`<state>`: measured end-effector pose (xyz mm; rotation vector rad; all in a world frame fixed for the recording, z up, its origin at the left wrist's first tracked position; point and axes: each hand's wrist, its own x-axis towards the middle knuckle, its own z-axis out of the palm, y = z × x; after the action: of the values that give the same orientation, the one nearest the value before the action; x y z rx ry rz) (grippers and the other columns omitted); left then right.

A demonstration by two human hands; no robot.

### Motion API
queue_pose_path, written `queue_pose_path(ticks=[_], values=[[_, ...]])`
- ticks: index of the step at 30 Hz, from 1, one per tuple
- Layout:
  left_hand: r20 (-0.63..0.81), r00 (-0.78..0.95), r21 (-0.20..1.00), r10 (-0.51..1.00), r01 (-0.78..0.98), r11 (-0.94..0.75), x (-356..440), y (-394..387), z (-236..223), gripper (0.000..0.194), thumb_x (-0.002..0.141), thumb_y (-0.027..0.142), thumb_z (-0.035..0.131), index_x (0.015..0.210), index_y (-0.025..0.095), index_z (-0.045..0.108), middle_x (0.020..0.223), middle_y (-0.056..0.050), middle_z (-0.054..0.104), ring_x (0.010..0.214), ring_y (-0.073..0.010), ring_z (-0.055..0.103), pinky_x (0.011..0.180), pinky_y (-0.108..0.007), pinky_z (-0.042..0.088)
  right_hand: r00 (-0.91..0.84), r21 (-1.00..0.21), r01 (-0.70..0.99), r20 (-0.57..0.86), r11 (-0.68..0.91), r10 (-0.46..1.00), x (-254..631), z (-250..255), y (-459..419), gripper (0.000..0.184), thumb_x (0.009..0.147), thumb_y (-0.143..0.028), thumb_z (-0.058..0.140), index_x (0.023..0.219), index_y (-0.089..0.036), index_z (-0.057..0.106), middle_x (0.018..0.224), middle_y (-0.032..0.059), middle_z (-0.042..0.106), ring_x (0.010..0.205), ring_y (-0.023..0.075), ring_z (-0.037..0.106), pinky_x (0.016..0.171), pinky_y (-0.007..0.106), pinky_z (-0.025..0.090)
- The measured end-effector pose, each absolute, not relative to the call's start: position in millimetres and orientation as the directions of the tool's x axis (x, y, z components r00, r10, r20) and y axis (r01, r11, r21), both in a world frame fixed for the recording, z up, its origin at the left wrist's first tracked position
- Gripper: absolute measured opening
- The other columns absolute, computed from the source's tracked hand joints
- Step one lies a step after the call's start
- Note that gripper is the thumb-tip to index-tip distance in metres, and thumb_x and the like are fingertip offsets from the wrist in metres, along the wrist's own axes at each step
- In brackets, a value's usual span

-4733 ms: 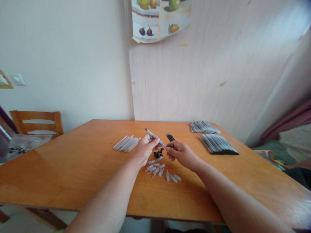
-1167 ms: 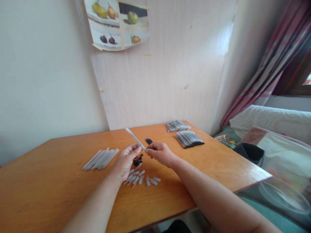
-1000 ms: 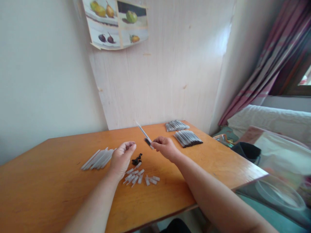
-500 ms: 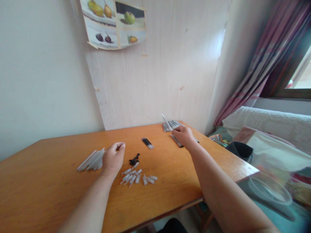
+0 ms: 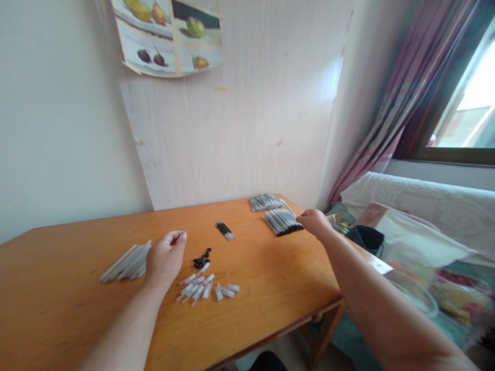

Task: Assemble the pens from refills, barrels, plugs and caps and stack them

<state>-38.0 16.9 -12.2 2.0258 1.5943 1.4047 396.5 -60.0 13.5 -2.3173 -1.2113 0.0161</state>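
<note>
My right hand (image 5: 315, 224) is closed on a slim pen (image 5: 288, 207) at the right end of a row of clear pens with black ends (image 5: 281, 221). A second row of similar pens (image 5: 266, 202) lies just behind. My left hand (image 5: 166, 257) hovers over the table with fingers pinched together; what they hold, if anything, I cannot make out. Left of it lie long translucent tubes (image 5: 126, 265), partly behind the hand. To its right are small black pieces (image 5: 201, 259), and nearer me a scatter of short whitish plastic pieces (image 5: 197, 287).
A small bundle of thin black sticks with pale ends (image 5: 225, 231) lies mid-table on the orange wooden table (image 5: 266, 278). Fruit paintings (image 5: 170, 38) hang on the wall behind. Beyond the right edge stand a dark bin (image 5: 365, 239) and a covered couch (image 5: 425, 193).
My right hand has moved right and a little lower with the pen, uncovering the front row of pens. The view has turned right. My left hand keeps its pinch.
</note>
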Motion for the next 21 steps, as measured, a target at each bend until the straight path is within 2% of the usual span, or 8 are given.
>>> queue_pose_path(ticks=[8,21], values=[[0.499,-0.048,0.650,0.865,0.681,-0.337,-40,22,-14,0.039,0.081,0.052,0.049,0.093,0.020,0.068,0.092,-0.005,0.073,0.086,-0.0220,0.066,0.077,-0.030,0.047,0.643,-0.406,0.729,0.133,-0.551,0.754,409,6,-59,0.025,0.069,-0.039,0.059,0.068,-0.017,0.070,0.071,0.0087,0.066,0.065,0.0185,0.060,0.052,0.025,0.035],[0.478,-0.052,0.664,0.877,0.674,-0.322,-41,26,-18,0.038,0.080,0.053,0.050,0.092,0.021,0.067,0.091,-0.004,0.072,0.087,-0.0221,0.065,0.076,-0.030,0.046,0.652,-0.420,0.717,0.124,-0.556,0.748,415,-10,-46,0.026,0.070,-0.038,0.058,0.070,-0.016,0.071,0.072,0.0098,0.067,0.066,0.0192,0.062,0.055,0.025,0.037]])
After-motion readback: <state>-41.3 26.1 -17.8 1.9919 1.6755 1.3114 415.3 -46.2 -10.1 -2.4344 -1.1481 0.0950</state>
